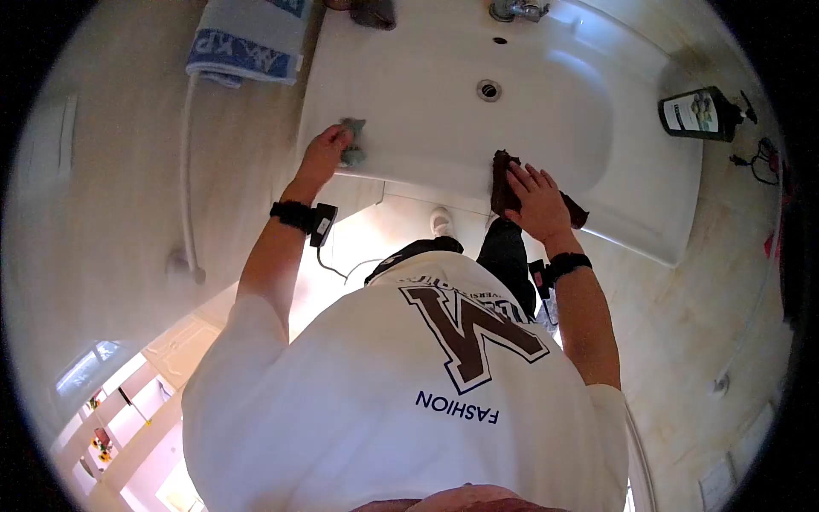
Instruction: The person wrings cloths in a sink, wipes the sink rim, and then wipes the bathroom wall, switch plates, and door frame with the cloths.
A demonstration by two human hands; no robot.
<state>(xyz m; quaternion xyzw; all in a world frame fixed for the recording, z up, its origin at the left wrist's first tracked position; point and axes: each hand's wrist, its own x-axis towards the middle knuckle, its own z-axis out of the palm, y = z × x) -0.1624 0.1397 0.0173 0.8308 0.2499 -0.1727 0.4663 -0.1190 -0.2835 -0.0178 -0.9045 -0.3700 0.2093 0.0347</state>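
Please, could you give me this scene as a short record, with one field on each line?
Left hand: fingers on a grey-green cloth-like piece, near the sink's left front corner; firmness of grip unclear
Right hand: laid over a dark brown cloth at the front rim
Sink: white, drain uncovered
Far side: metal faucet
Right end: dark pump bottle
Left side: blue-and-grey towel, hanging

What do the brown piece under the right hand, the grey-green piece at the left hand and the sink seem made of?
Brown piece: probably soft fabric, matte, given its folds and drape over the edge.
Grey-green piece: crumpled, perhaps thin cloth; too small to be sure.
Sink: likely glazed ceramic, being smooth and white with glossy highlights.
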